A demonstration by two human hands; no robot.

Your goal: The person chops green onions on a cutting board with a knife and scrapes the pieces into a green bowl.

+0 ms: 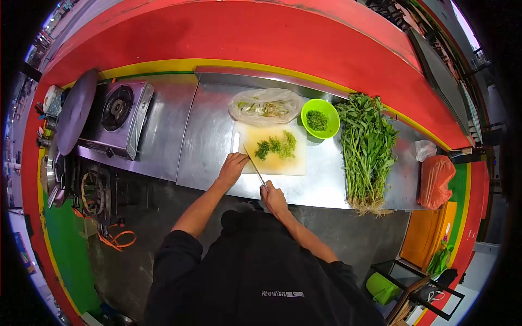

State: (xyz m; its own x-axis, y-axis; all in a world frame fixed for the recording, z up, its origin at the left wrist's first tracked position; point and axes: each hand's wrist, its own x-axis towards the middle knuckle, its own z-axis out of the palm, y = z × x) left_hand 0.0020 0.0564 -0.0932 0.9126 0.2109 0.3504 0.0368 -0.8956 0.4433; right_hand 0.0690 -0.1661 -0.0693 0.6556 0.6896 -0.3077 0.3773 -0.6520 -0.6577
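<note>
I can't read the blurred shirt print [280, 294] | right hand [273, 198] closed round knife [254, 167] handle | left hand [232, 166] on cutting board [296, 163] beside blade, grip unclear | chopped greens [277, 145] just beyond fingers

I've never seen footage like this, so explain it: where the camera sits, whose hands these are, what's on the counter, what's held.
No machine: one camera on a person's head looks down at their own bare hands. The right hand grips a knife over a cutting board bearing chopped greens; the left hand rests at the board's near edge beside the blade. Behind it lie a plastic bag and a green bowl; a bundle of leafy stalks lies right, a gas stove left, all on a steel counter.
</note>
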